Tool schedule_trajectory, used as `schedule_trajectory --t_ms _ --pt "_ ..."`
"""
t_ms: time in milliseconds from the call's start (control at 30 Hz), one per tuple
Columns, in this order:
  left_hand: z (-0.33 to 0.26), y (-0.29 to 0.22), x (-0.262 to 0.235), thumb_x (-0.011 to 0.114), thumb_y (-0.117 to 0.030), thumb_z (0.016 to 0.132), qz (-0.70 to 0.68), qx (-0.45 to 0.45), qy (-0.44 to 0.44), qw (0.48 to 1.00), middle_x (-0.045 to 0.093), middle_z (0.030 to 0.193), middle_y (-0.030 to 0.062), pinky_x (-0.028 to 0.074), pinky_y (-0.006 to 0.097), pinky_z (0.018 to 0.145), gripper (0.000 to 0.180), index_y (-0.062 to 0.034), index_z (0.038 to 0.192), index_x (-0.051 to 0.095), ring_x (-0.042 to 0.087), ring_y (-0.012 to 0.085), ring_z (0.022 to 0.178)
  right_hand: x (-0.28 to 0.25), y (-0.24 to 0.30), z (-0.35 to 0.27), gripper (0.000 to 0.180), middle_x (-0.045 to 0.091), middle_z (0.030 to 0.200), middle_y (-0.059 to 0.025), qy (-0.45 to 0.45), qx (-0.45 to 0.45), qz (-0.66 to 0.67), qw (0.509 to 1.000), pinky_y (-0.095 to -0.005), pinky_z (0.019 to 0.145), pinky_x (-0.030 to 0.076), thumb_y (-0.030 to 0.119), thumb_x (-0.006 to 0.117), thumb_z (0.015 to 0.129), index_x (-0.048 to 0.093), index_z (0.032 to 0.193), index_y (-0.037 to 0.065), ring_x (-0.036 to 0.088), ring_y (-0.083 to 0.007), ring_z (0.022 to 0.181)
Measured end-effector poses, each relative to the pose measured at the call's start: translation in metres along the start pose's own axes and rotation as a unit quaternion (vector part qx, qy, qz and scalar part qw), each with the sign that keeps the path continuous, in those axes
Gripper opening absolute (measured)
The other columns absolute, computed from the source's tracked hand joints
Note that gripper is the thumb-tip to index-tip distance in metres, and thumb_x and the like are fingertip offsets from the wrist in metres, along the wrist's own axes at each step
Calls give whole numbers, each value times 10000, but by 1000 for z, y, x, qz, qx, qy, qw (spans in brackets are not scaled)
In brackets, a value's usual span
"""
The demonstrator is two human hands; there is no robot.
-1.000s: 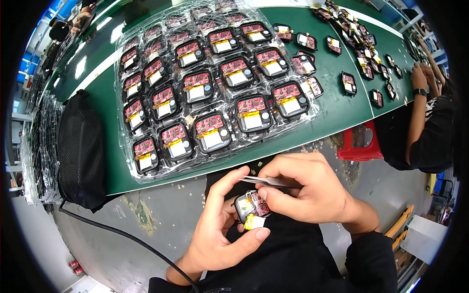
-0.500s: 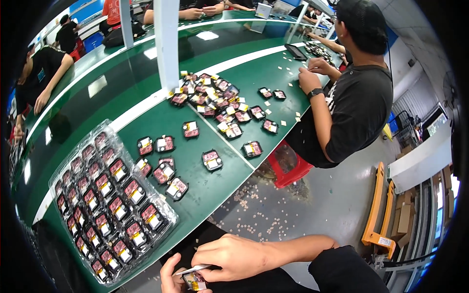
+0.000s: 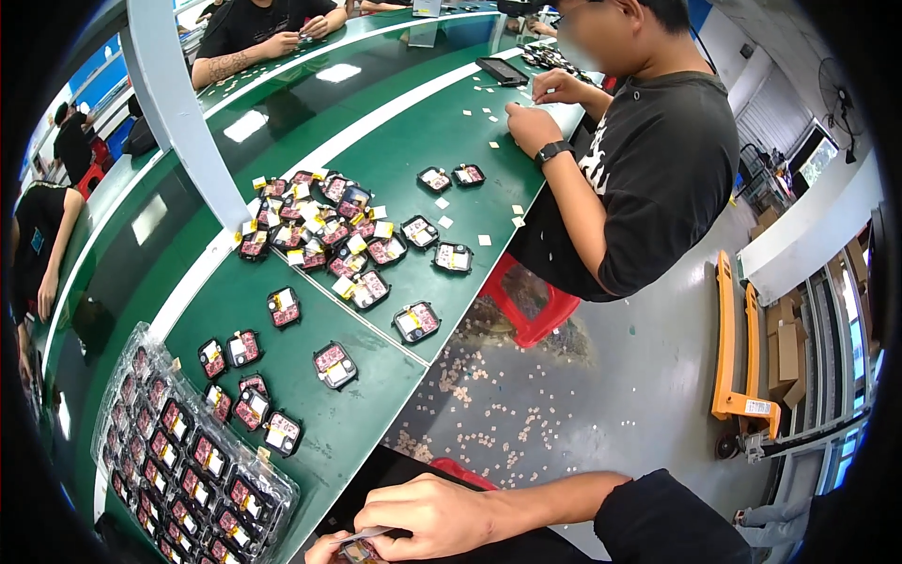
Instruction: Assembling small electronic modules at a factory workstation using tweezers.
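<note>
No full text can be read with certainty. White lettering (image 3: pixel 595 155), partly folded and cut off, runs down the front of a co-worker's dark shirt (image 3: pixel 678 169), while a pale label (image 3: pixel 757 407) on the orange pallet jack (image 3: pixel 723 348) carries print too small to make out.

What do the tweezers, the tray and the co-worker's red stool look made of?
Tweezers: likely metal, from the smooth silvery surface. Tray: apparently thin clear plastic, glossy with see-through edges. Stool: probably plastic, judging by its even red colour.
</note>
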State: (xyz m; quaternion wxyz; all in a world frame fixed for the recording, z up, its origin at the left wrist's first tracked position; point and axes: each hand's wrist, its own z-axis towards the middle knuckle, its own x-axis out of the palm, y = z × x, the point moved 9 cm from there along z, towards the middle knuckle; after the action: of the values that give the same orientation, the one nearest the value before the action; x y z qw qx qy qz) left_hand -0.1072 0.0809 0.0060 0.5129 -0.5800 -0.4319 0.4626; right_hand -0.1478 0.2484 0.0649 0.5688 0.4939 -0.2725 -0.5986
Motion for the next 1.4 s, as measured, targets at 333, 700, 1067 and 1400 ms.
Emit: schedule_trajectory --t_ms 333,700,1067,1400 --pt "47 -8 32 810 -323 891 -149 -65 11 987 636 1223 164 564 329 850 611 50 1295 543 659 222 988 -37 -42 -11 227 675 964 -86 -69 130 85 985 -286 597 481 60 690 927 683 1144 -6 622 -155 717" --pt "76 3 75 825 -236 877 -320 -102 54 940 646 1217 174 604 380 871 653 69 1350 494 681 254 1070 -67 -40 -21 242 689 915 -115 -97 144 -44 984 -275 623 514 56 730 904 721 1132 -22 664 -171 738" --pt "75 3 66 835 -182 860 -312 -78 40 946 639 1204 178 607 376 832 626 27 1342 494 688 290 1075 -64 -26 -19 268 653 898 -99 -118 82 -145 979 -349 621 528 68 765 859 724 1117 14 642 -237 710" --pt "69 1 57 832 98 755 -355 -27 70 932 590 1342 203 555 387 1007 657 23 1330 523 606 301 1244 -53 -5 -25 352 635 894 -73 -118 -26 -251 960 -316 585 503 35 828 758 741 1099 43 610 -216 694"
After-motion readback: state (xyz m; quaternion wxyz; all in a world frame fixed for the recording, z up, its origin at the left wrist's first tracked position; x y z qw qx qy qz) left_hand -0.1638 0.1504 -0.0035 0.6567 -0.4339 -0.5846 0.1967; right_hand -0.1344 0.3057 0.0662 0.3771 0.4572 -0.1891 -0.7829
